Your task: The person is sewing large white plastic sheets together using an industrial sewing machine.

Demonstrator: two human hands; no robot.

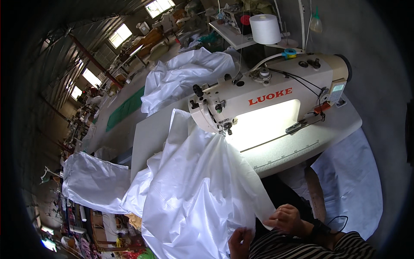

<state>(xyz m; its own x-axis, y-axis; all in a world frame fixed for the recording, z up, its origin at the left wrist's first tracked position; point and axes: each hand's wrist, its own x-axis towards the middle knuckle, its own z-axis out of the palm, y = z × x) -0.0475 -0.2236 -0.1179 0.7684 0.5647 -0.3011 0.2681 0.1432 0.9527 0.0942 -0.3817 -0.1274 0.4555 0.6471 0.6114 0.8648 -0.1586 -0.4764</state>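
Observation:
A large sheet of glossy white fabric (194,190) spreads over the front of the sewing machine (276,86) and drapes down toward me. Its upper part gathers into folds under the needle area (225,128). At the lower right edge of the cloth, my right hand (284,219) pinches the border with bent fingers. Lower and further left, my left hand (240,243) is curled closed on the same fabric near its bottom edge. Part of that hand is cut off by the frame.
More white fabric lies heaped behind the machine (185,75), hangs at the left (95,181) and at the right (353,181). A white thread cone (265,29) stands behind the machine head. The pale machine table (293,151) has a ruler strip along its front edge.

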